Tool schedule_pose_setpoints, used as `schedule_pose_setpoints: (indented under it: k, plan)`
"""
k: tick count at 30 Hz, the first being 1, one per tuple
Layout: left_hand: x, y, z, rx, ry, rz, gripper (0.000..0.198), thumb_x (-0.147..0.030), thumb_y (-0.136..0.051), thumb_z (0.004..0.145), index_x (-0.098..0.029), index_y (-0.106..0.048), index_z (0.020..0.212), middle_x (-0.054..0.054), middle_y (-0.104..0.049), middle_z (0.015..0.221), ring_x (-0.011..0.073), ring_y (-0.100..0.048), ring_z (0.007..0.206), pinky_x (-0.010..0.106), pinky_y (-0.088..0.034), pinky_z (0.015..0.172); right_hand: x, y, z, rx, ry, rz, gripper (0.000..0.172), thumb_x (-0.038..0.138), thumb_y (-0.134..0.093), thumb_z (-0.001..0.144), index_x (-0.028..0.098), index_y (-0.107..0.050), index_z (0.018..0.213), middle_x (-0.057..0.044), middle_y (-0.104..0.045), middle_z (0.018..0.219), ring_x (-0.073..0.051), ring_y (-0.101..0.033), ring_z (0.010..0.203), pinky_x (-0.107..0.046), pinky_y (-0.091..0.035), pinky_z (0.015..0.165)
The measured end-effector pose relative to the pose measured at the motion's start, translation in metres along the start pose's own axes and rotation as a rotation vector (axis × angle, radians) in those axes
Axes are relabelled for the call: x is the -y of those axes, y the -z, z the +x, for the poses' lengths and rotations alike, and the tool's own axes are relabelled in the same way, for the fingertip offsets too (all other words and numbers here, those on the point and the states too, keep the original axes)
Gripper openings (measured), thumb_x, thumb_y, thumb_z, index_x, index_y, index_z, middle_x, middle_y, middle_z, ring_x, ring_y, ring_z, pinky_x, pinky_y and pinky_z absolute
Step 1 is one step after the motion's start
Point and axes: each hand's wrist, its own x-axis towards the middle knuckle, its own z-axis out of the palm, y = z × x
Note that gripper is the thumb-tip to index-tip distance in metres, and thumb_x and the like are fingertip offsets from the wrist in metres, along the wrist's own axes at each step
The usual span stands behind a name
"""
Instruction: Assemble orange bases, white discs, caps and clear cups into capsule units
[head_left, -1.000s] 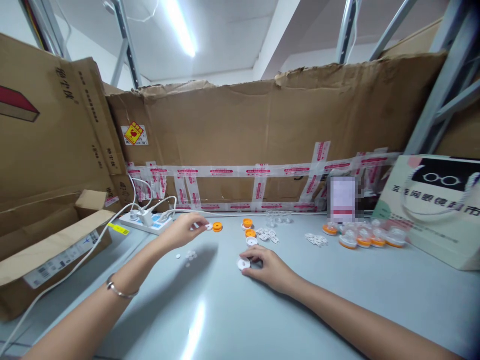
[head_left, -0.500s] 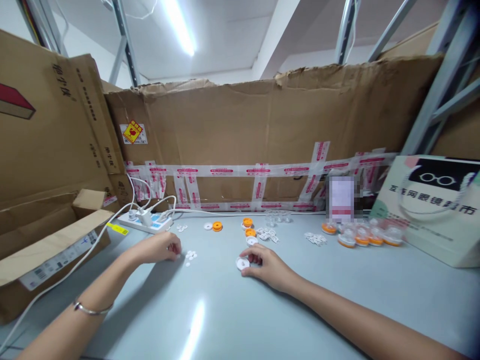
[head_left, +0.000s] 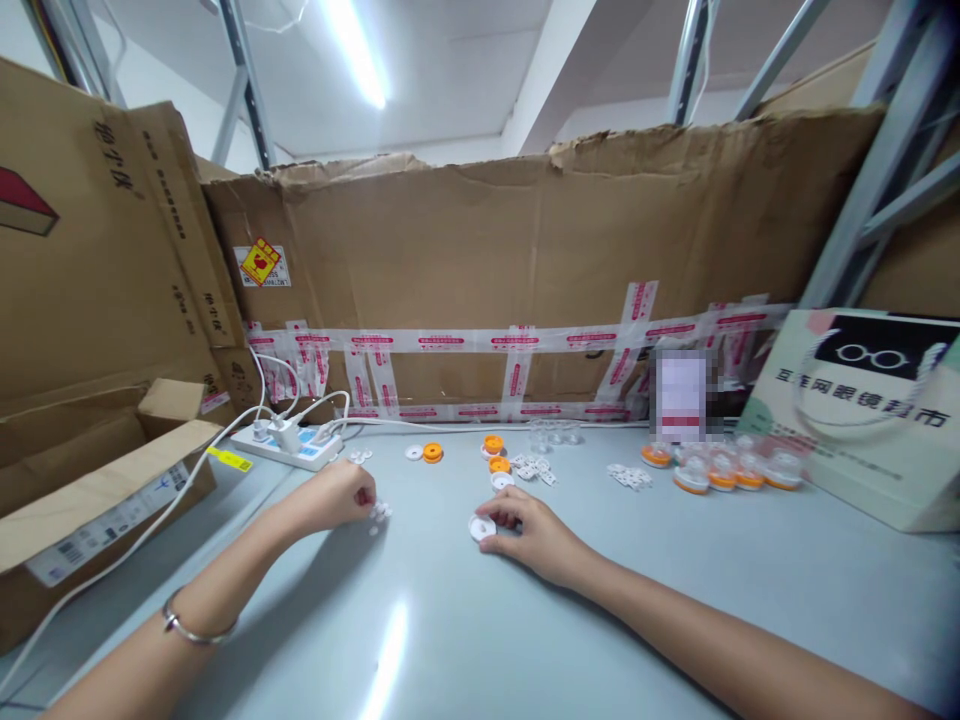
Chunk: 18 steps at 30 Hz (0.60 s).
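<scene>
My right hand [head_left: 525, 525] grips a white round plastic disc [head_left: 477, 530] by its edge, thumb in front and fingers behind, low over the table. My left hand [head_left: 341, 495] is curled with its fingertips down at a small pile of tiny white round pieces [head_left: 384, 510]; whatever is between those fingers is hidden. Beyond my right hand lie another white disc [head_left: 502, 481] and orange discs [head_left: 499, 464]. Farther back, a white disc [head_left: 414, 453] lies beside an orange wheel-like piece [head_left: 433, 453].
White flat parts [head_left: 534, 468] and a second heap [head_left: 630, 477] lie right of centre. Orange-based clear domes [head_left: 724, 475] stand before a paper bag [head_left: 862, 420]. A power strip [head_left: 296, 443] with cables and an open carton [head_left: 112, 490] are at left.
My left hand has shifted right, onto the pile of tiny white pieces. My right hand keeps its hold on the white disc, almost still.
</scene>
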Motion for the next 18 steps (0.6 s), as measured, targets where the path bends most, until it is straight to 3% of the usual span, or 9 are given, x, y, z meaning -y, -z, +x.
schedule_pose_setpoints:
  k: [3,8,13,18]
  plan:
    - [-0.029,-0.003,0.01,-0.031,-0.075,-0.174,0.022,-0.013,-0.048,0.061,-0.014,-0.069,0.071,0.003,-0.067,0.064,0.0139,-0.059,0.06,0.019,-0.041,0.056,0.0,0.0,0.0,0.005,0.01,0.032,0.026,0.022,-0.069,0.063,0.019,-0.067,0.089,-0.003,-0.057,0.086,-0.015,-0.053,0.077,-0.028,-0.044,0.075]
    - [-0.073,-0.023,0.034,0.033,-0.157,-0.529,0.018,-0.017,-0.054,0.065,-0.011,-0.068,0.075,0.004,-0.069,0.068,0.0138,-0.061,0.064,0.018,-0.045,0.058,0.002,0.0,-0.001,0.014,0.033,0.048,0.027,0.021,-0.069,0.064,0.019,-0.068,0.091,-0.003,-0.057,0.084,-0.016,-0.054,0.078,-0.029,-0.044,0.075]
    - [-0.081,-0.043,0.052,0.048,-0.109,-0.647,0.016,-0.019,-0.059,0.066,-0.01,-0.065,0.078,0.005,-0.068,0.07,0.014,-0.061,0.063,0.019,-0.045,0.055,0.003,0.001,0.0,0.018,0.041,0.028,0.022,0.019,-0.069,0.064,0.021,-0.068,0.086,-0.002,-0.056,0.083,-0.015,-0.053,0.076,-0.028,-0.044,0.073]
    - [-0.083,-0.042,0.05,-0.002,-0.109,-0.622,0.012,-0.015,-0.058,0.068,-0.012,-0.063,0.078,0.003,-0.067,0.068,0.0132,-0.06,0.063,0.02,-0.046,0.058,0.001,0.001,0.0,0.009,0.033,0.038,0.022,0.019,-0.069,0.063,0.018,-0.068,0.085,-0.002,-0.056,0.083,-0.016,-0.053,0.077,-0.028,-0.044,0.073]
